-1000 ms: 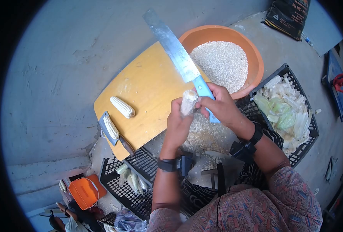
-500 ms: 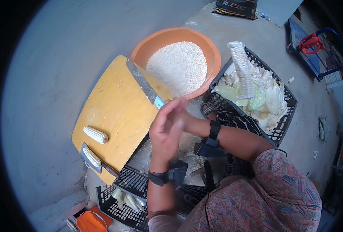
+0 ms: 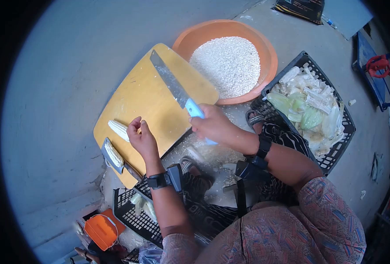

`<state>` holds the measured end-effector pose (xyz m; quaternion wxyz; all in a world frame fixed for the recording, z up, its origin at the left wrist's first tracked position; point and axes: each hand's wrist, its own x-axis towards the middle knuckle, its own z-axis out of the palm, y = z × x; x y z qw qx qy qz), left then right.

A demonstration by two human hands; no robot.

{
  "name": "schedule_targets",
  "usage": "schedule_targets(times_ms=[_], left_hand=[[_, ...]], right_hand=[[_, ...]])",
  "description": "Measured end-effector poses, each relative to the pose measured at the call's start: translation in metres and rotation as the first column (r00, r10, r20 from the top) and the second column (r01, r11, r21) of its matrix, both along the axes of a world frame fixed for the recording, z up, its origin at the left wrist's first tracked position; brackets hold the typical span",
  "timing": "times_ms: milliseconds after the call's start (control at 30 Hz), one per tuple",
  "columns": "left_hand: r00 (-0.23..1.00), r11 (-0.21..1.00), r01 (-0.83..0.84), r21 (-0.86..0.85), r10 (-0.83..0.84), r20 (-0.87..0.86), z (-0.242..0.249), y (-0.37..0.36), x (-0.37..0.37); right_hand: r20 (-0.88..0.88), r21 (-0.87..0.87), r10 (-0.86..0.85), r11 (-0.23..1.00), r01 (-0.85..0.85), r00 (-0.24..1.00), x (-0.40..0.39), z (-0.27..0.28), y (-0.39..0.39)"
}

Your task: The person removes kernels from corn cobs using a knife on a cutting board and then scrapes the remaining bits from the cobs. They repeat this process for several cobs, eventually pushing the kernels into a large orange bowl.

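Observation:
In my right hand [image 3: 215,125] is a large knife [image 3: 173,83] with a light blue handle. Its wide blade points away from me over the yellow cutting board [image 3: 146,101]. My left hand [image 3: 143,140] hovers over the board's near-left part, fingers loosely curled and apart, right beside a white corn cob [image 3: 118,130]. Whether the fingertips touch that cob is hard to see. At the board's left edge, a second corn cob [image 3: 113,155] lies on the blade of a dark cleaver [image 3: 123,166].
Beyond the board stands an orange basin [image 3: 269,57] heaped with white corn kernels [image 3: 228,66]. A black crate [image 3: 344,127] on the right holds husks and stripped cobs. Another black crate [image 3: 129,207] and an orange bucket [image 3: 102,231] sit lower left. A blue trolley [image 3: 371,70] is far right.
The stripped cob that was in mid-air over the right crate is no longer airborne. My left hand has moved left to the corn cob, and my right hand now shows gripping the knife.

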<state>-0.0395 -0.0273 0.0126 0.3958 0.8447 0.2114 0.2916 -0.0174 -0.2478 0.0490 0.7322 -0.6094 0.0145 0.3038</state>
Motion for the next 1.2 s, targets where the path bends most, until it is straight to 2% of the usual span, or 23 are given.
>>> schedule_targets(times_ms=[33,67,167,267,367,433,500,533,600,633,700,733,800,900,933,967,1000,1033,1100,1133,1200], left_hand=[[0.993,0.957,-0.067,0.283,0.091,-0.071,0.005,0.005,-0.004],[0.989,0.889,-0.047,0.456,0.105,-0.103,0.000,0.017,-0.010],[0.919,0.760,-0.126,0.637,0.331,-0.213,-0.024,0.049,-0.025],[0.808,0.803,-0.156,0.576,0.439,-0.393,-0.036,0.064,-0.031],[0.823,0.863,-0.128,0.488,0.367,-0.434,-0.049,0.074,-0.029],[0.828,0.870,-0.111,0.480,0.348,-0.439,-0.058,0.079,-0.026],[0.884,0.929,-0.121,0.350,0.261,-0.388,-0.067,0.084,-0.024],[0.884,0.930,-0.121,0.348,0.260,-0.389,-0.070,0.087,-0.022],[0.941,0.934,-0.104,0.342,0.204,-0.269,-0.067,0.088,-0.017],[0.940,0.934,-0.105,0.343,0.205,-0.271,-0.061,0.084,-0.015],[0.902,0.960,-0.183,0.211,0.250,-0.352,-0.048,0.074,-0.010],[0.901,0.959,-0.183,0.215,0.251,-0.353,-0.047,0.071,-0.010],[0.872,0.929,-0.112,0.354,0.263,-0.412,-0.044,0.067,-0.012],[0.843,0.884,-0.154,0.440,0.350,-0.408,-0.043,0.067,-0.014],[0.845,0.887,-0.150,0.438,0.345,-0.409,-0.047,0.067,-0.014],[0.892,0.895,-0.182,0.407,0.325,-0.314,-0.054,0.067,-0.014],[0.927,0.903,-0.212,0.373,0.307,-0.215,-0.060,0.069,-0.014],[0.928,0.904,-0.211,0.372,0.305,-0.214,-0.066,0.070,-0.014],[0.931,0.861,-0.069,0.504,0.237,-0.278,-0.069,0.071,-0.015],[0.931,0.861,-0.069,0.504,0.237,-0.277,-0.067,0.070,-0.014],[0.922,0.965,-0.107,0.242,0.187,-0.339,-0.056,0.063,-0.012]], right_hand=[[-0.015,0.029,0.005,1.000,-0.005,1.000,0.000,0.003,-0.002],[-0.003,0.026,0.025,0.999,-0.025,1.000,0.000,0.003,-0.002],[0.009,0.005,0.053,0.999,-0.053,0.999,0.001,0.001,-0.004],[-0.005,-0.013,0.053,0.999,-0.053,0.999,0.000,-0.004,-0.005],[-0.020,-0.050,0.059,0.997,-0.060,0.998,-0.001,-0.009,-0.006],[-0.002,-0.086,0.076,0.993,-0.076,0.997,-0.002,-0.011,-0.009],[0.014,-0.118,0.095,0.989,-0.093,0.995,-0.002,-0.013,-0.012],[0.034,-0.141,0.103,0.985,-0.097,0.994,-0.002,-0.015,-0.013],[0.053,-0.164,0.112,0.981,-0.102,0.992,-0.002,-0.018,-0.015],[0.042,-0.161,0.121,0.980,-0.112,0.992,-0.002,-0.018,-0.015],[0.029,-0.154,0.130,0.980,-0.124,0.991,-0.001,-0.018,-0.014],[0.018,-0.170,0.141,0.976,-0.136,0.990,0.000,-0.015,-0.013],[0.007,-0.185,0.153,0.971,-0.149,0.988,-0.001,-0.015,-0.009],[0.101,-0.206,0.174,0.967,-0.150,0.980,-0.004,-0.029,-0.005],[0.198,-0.285,0.191,0.950,-0.130,0.961,-0.005,-0.035,-0.005],[0.292,-0.360,0.215,0.927,-0.102,0.932,-0.006,-0.038,-0.005],[0.293,-0.362,0.214,0.927,-0.099,0.932,-0.008,-0.039,-0.006],[0.331,-0.382,0.225,0.920,-0.088,0.916,-0.010,-0.039,-0.007],[0.369,-0.401,0.238,0.913,-0.077,0.899,-0.013,-0.036,-0.008],[0.380,-0.425,0.271,0.900,-0.093,0.884,-0.013,-0.031,-0.008],[0.391,-0.448,0.299,0.888,-0.104,0.870,-0.014,-0.029,-0.006]])
